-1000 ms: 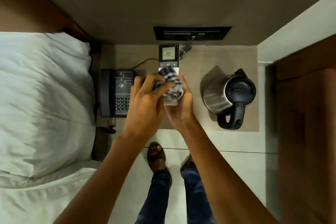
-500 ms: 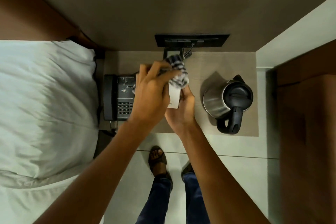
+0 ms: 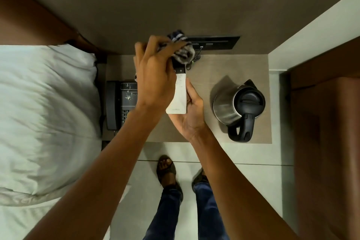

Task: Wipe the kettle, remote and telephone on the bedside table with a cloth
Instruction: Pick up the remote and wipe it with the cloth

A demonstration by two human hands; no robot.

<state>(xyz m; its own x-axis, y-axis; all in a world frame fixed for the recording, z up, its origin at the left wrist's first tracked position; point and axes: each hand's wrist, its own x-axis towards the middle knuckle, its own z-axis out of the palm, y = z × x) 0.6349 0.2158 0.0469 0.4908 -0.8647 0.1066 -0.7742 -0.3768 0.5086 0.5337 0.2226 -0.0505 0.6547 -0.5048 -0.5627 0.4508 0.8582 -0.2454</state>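
Note:
My right hand (image 3: 191, 111) holds the white remote (image 3: 178, 94) by its lower end, above the bedside table (image 3: 206, 76). My left hand (image 3: 153, 80) grips a bunched striped cloth (image 3: 182, 49) and presses it on the remote's top end, hiding the display. The black telephone (image 3: 118, 103) lies at the table's left, partly behind my left wrist. At the right of the table stands the steel kettle (image 3: 238, 106), its black lid and handle facing me.
A white pillow (image 3: 44, 107) and bed fill the left. A black socket panel (image 3: 216, 42) with a plugged cable sits on the wall behind the table. A brown wooden panel (image 3: 327, 142) rises at the right. My sandalled feet (image 3: 167, 169) stand on pale floor tiles.
The cloth in my left hand has slid up the remote from its middle to its top end, covering the display. The view has shifted slightly downward.

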